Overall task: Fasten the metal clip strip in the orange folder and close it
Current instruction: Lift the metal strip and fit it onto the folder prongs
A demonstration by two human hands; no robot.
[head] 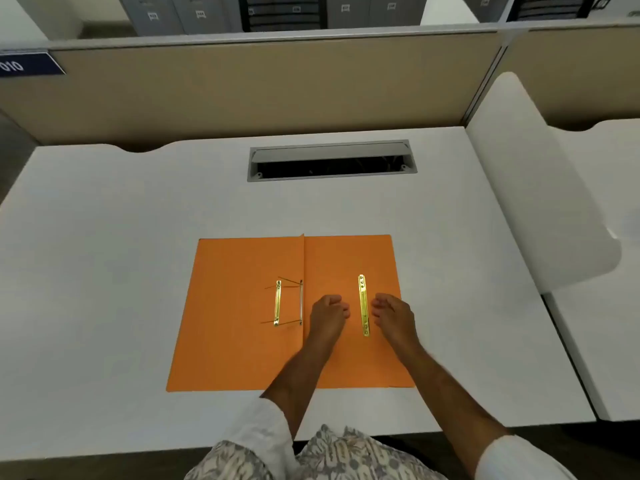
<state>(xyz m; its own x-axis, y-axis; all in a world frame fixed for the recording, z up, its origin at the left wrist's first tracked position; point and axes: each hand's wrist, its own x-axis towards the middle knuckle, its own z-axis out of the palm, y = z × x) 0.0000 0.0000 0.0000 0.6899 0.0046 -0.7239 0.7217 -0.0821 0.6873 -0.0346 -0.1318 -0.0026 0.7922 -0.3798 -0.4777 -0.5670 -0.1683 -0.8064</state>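
An orange folder (242, 341) lies open and flat on the white desk. A loose gold metal clip strip (363, 304) lies lengthwise on its right leaf. Near the fold on the left leaf sits the fastener base (278, 303) with its two thin prongs sticking out sideways. My left hand (327, 315) rests on the right leaf just left of the strip, fingers curled, holding nothing. My right hand (393, 315) hovers just right of the strip, fingers loosely bent and apart. Neither hand touches the strip.
The white desk (104, 271) has an open grey cable tray (332, 161) at the back centre. A beige partition (242, 88) stands behind it. A white divider panel (540, 188) rises at the right edge.
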